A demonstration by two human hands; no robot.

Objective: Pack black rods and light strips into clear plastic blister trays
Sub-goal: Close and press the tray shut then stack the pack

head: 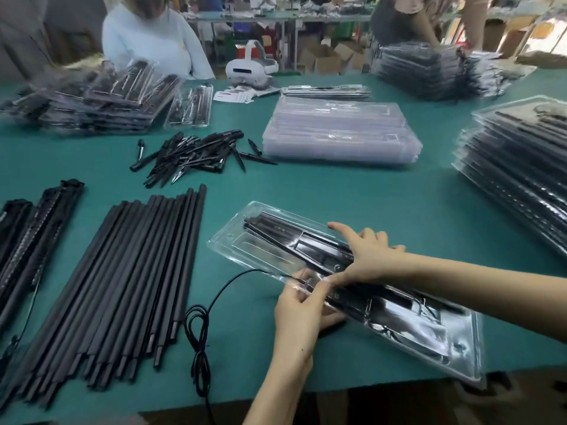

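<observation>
Nearest, at the lower centre of the frame, the left hand (pixel 299 305) is seen with its fingers (pixel 310 294) pinched on a thin black cable (pixel 199 320) at the near edge of a clear blister tray (pixel 460 357). The right hand (pixel 365 256) is laid across the tray, fingers extended and released, pressing on the black light strip (pixel 310 243) seated in it. The tray lies diagonally on the green bench (pixel 352 194). Black rods (pixel 122 283) are spread at lower left. Farther back, small black spikes (pixel 196 157) are heaped left of centre, and empty trays (pixel 337 133) are stacked at centre. Packed trays (pixel 515 167) are piled at right.
</observation>
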